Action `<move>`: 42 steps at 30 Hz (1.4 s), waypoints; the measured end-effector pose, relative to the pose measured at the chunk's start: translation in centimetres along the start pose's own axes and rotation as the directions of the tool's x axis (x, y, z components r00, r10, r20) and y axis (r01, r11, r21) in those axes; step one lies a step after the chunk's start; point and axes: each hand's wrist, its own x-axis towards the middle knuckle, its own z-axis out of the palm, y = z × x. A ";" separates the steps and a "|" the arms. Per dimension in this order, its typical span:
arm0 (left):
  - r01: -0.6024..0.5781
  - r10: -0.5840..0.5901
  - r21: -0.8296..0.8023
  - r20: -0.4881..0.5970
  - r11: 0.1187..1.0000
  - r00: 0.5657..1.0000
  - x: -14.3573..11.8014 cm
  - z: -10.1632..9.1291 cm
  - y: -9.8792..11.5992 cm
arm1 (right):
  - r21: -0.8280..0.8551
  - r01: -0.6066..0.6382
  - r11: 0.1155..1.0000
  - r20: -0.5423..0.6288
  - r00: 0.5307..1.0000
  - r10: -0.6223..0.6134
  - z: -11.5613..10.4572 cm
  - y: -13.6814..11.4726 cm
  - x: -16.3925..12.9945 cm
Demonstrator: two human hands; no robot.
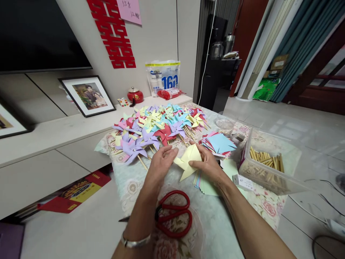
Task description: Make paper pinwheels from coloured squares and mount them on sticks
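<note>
My right hand (207,162) grips a pale yellow paper sheet (188,160) with folded corners, held just above the table. My left hand (161,162) meets the sheet's left edge, fingers pinching at a folded tip. Beyond my hands lies a heap of finished paper pinwheels (159,126) in purple, red, blue, yellow and pink on wooden sticks. A stack of coloured paper squares (219,144) sits to the right of the sheet, and more pale sheets (206,183) lie under my right wrist.
Red-handled scissors (174,214) lie on the floral tablecloth (129,183) near my left forearm. A clear plastic box of wooden sticks (265,163) stands at the right. A glass jar (225,124), a low cabinet with framed photos (87,95) and a red booklet (75,192) surround the table.
</note>
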 end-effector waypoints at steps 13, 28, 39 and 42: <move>0.050 -0.033 -0.514 0.043 0.856 0.999 -2.4 4.6 -3.6 | 0.063 0.034 0.997 -0.065 0.997 -0.030 0.4 0.9 0.5; 0.160 -0.145 -0.518 0.070 0.840 0.987 -1.6 1.9 -4.6 | -0.084 0.069 0.994 -0.066 0.995 -0.074 0.0 1.1 0.5; 0.218 -0.249 -0.480 -0.001 0.850 0.969 -1.0 0.3 -4.5 | -0.558 0.516 0.651 0.304 0.856 -0.417 -0.4 0.1 -0.3; 0.185 -0.210 -0.472 0.000 0.862 0.978 -0.8 0.4 -4.9 | -0.555 0.545 0.628 0.402 0.837 -0.371 -0.2 0.0 -0.4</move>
